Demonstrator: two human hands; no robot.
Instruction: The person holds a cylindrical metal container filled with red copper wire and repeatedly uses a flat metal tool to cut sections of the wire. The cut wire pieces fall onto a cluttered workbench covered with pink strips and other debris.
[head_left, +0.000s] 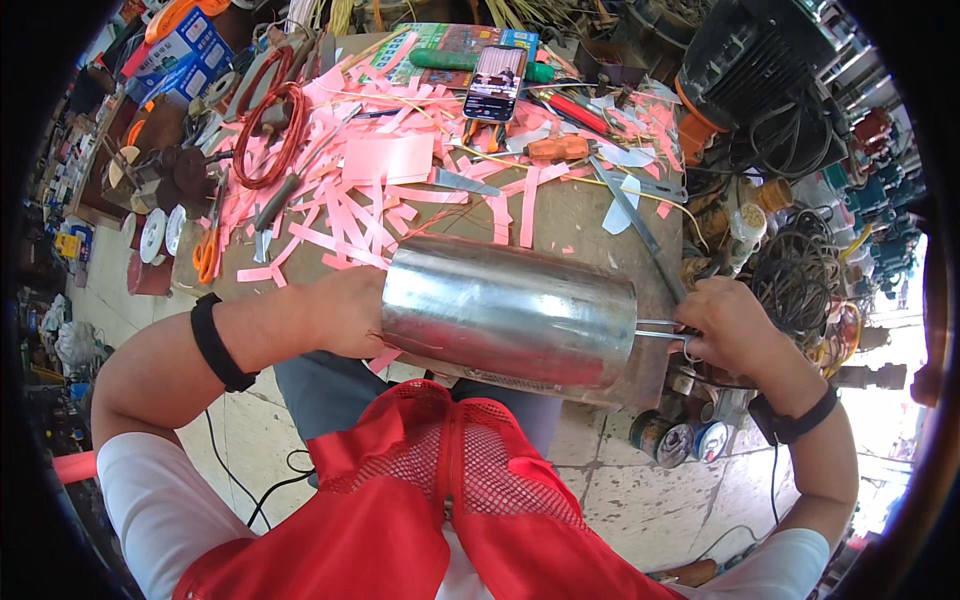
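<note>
A shiny metal cylinder (510, 315) lies on its side across the front of the worktable. My left hand (356, 311) is at its left end, with the fingers hidden in or behind the opening. Fine copper-coloured wires (373, 334) show beside that hand. At the other end, my right hand (724, 322) grips a slim metal tool with ring handles (660, 330), like scissors or forceps. Its two shanks run into the cylinder's right end, so the tip is out of sight.
Pink paper strips (337, 217) litter the worktable (577, 214). Among them are a phone (495, 82), an orange-handled screwdriver (559, 148), orange scissors (206, 251) and a coil of red wire (262, 142). A long metal bar (637, 225) lies near my right hand. A large motor (750, 75) stands at the back right.
</note>
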